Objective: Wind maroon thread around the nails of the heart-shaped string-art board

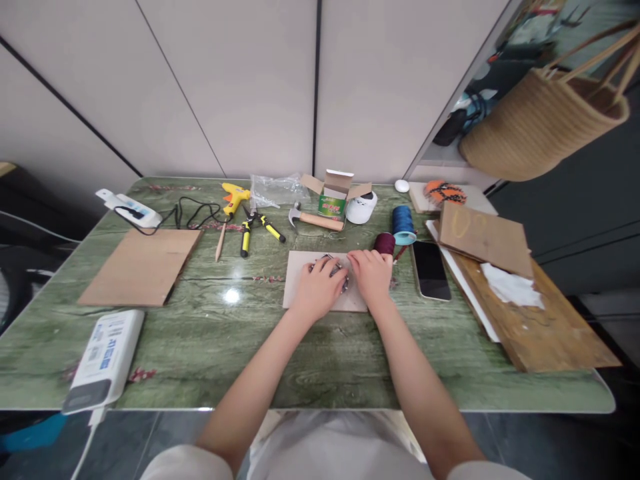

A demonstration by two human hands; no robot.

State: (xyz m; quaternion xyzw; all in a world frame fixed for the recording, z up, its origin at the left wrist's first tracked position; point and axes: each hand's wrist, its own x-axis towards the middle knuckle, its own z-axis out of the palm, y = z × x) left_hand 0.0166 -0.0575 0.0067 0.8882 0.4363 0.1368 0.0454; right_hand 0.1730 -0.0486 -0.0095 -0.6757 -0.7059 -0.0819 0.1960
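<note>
Both my hands rest on a small pale board lying on the green table. My left hand has its fingers curled over a dark, shiny metal piece on the board. My right hand lies just to the right of it, fingers bent down on the same piece. What the piece is stays mostly hidden under the fingers. A maroon thread spool stands right behind my right hand.
Behind the board lie a hammer, yellow-handled pliers, a yellow glue gun, a small carton, and a blue spool. A phone and wooden boards lie right; cardboard and a white device left.
</note>
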